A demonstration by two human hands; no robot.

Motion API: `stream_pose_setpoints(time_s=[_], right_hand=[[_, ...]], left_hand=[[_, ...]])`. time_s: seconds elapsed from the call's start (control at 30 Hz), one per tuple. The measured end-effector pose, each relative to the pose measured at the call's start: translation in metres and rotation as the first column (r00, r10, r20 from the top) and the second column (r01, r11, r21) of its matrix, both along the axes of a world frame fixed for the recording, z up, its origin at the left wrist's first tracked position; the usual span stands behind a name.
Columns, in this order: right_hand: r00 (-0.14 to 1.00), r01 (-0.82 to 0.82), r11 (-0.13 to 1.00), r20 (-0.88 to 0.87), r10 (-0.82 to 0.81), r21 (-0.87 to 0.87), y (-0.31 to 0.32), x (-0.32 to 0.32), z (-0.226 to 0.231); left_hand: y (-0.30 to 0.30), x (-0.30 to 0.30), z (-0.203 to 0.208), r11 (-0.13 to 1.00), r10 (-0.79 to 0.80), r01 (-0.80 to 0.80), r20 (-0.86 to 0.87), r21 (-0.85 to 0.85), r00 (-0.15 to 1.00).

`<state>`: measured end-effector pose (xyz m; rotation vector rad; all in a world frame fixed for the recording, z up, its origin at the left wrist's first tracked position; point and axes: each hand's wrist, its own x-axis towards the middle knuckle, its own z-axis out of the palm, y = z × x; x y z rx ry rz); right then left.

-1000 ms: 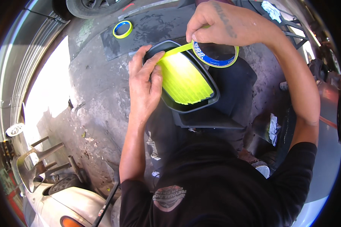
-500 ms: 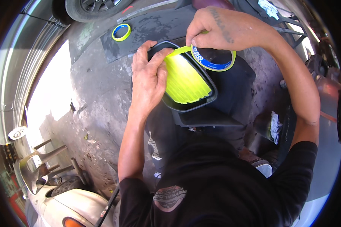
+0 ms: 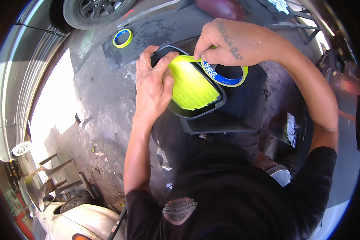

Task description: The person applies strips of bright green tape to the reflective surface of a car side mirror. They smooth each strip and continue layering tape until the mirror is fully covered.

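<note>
A black car side mirror (image 3: 219,105) rests across my lap, its face covered with overlapping strips of yellow-green masking tape (image 3: 192,86). Along its upper left rim, my left hand (image 3: 153,82) grips the housing, with fingertips near the start of the topmost strip. Pinched in my right hand (image 3: 224,44) is a roll of masking tape (image 3: 245,75) with a blue inner core. A short strip runs from the roll across the mirror's top to the left fingertips. The right fingertips are partly hidden behind that hand.
A second tape roll (image 3: 123,38) lies on a dark mat (image 3: 144,34) ahead. Beyond it is a car wheel (image 3: 96,12), with a maroon rounded part (image 3: 224,9) to its right. A metal stand (image 3: 44,184) is at the lower left; crumpled paper (image 3: 291,130) lies right.
My right hand and the roll have come down nearer the mirror, and the strip now lies lower across its top. The left hand keeps its hold. The whole view has shifted slightly.
</note>
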<state>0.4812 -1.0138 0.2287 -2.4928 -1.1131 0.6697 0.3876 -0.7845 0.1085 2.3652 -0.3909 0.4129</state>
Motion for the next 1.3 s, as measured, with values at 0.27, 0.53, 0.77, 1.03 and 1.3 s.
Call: stream_pose_setpoints(time_s=[0.27,0.53,0.77,1.03,1.3], right_hand=[[1.0,-0.021,0.999,0.005,0.02,0.034,-0.001,-0.002,-0.009],[0.964,0.152,0.934,0.16,-0.212,0.324,-0.033,-0.039,-0.006],[0.966,0.253,0.966,0.034,-0.255,0.06,-0.041,-0.069,-0.01],[0.986,0.009,0.996,0.168,-0.024,0.093,-0.037,-0.068,-0.031],[0.991,0.119,0.987,0.067,-0.112,-0.107,-0.021,-0.067,-0.02]], left_hand=[[-0.002,0.002,0.007,0.996,-0.058,0.055,0.041,0.072,0.998],[0.002,0.001,0.004,0.987,-0.061,0.049,0.081,0.15,0.995],[0.001,0.002,0.0,0.984,-0.075,0.057,0.098,0.17,0.992],[-0.003,0.002,0.007,0.97,-0.082,0.059,0.09,0.235,0.993],[-0.002,0.001,0.009,0.947,-0.149,0.11,0.11,0.3,0.983]])
